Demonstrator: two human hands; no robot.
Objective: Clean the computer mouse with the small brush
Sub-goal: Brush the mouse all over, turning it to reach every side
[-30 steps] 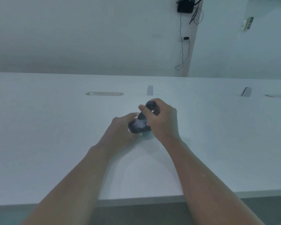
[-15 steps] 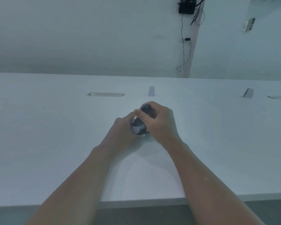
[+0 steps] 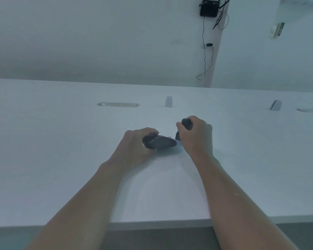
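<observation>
At the near edge of the white desk point(image 3: 43, 159), two bare forearms reach forward toward the mouse point(image 3: 160, 142), my landmark here. I see it past the middle of the desk, a dark rounded body lying low on or just above the surface; I cannot tell whether it touches. The left hand point(image 3: 134, 147) closes around its left end, fingers curled over the top. Just right of the mouse, the right hand point(image 3: 195, 136) is closed on the brush point(image 3: 186, 123), whose dark handle sticks up out of the fist; pale bristles show faintly beside the mouse's right end, too blurred for me to say whether they touch.

My worry is the grip: the left hand holds only one end, so a firm stroke at the free end could twist the mouse out of the fingers or skid it across the smooth desk. The fist also hides the bristles, so I could miss the seams without noticing.

The long axis of the mouse runs left to right across the view, its free end pointing right toward the brush. I cannot tell front from back.

Beyond the mouse sit a slot point(image 3: 118, 104) and a small pale block point(image 3: 168, 101) in the desk, then the wall with a black box point(image 3: 209, 9) trailing cables.
</observation>
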